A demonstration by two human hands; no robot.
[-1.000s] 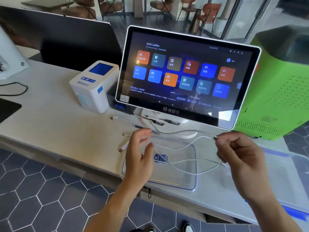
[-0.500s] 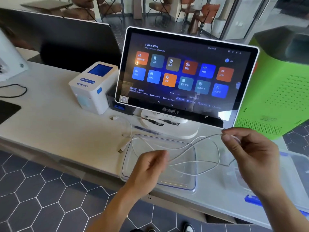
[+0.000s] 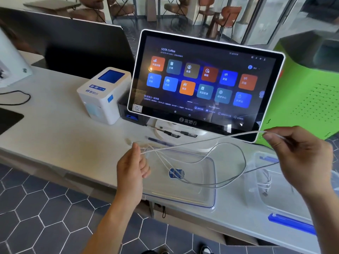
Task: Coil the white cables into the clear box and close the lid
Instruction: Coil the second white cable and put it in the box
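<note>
A thin white cable (image 3: 201,141) stretches taut between my two hands above the counter, and its slack hangs in loops (image 3: 242,162) below. My left hand (image 3: 133,167) pinches one part of it at the left, near its plug ends (image 3: 129,142). My right hand (image 3: 300,156) pinches it higher at the right. Under the loops the clear lid (image 3: 207,189) lies flat on the counter, with a blue label in its middle. The clear box (image 3: 271,204) with a blue latch stands at the right, partly behind my right arm, with another coiled white cable (image 3: 265,184) inside.
A touchscreen terminal (image 3: 201,83) on a white stand rises just behind the lid. A white label printer (image 3: 104,94) sits to its left and a green machine (image 3: 310,99) to its right. A blue pen (image 3: 159,141) lies by the stand. The counter's front edge runs under my forearms.
My left hand has moved left and up with the cable, while my right stayed high at the right. The cable is now pulled straighter between them, and the label on the lid shows again.
</note>
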